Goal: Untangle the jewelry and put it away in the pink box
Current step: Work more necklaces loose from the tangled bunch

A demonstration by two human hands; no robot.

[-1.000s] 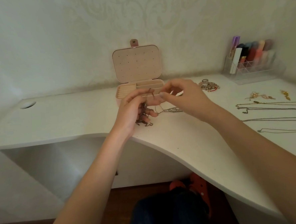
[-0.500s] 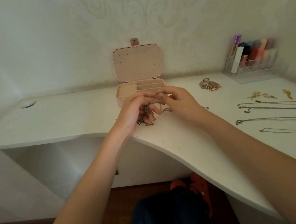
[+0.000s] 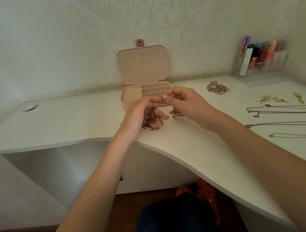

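Jewelry (image 3: pixel 151 118) sits bunched in our left hand (image 3: pixel 139 115), a knot of chains hanging from the curled fingers just above the surface (image 3: pixel 77 120). That grip is closed around the clump. Our right hand (image 3: pixel 185 105) pinches one thin strand between thumb and fingertip and draws it away from the knot; a loose end trails under it. If we pull too hard here, we judge the knot tightens instead of opening, or a fine link snaps. If the left grip slackens, the clump may drop and tangle again. To the right, the straightened chains (image 3: pixel 280 109) lie well apart, and a careless forearm could sweep them together. Farther back, the pink box (image 3: pixel 145 94) stands open just behind our hands.
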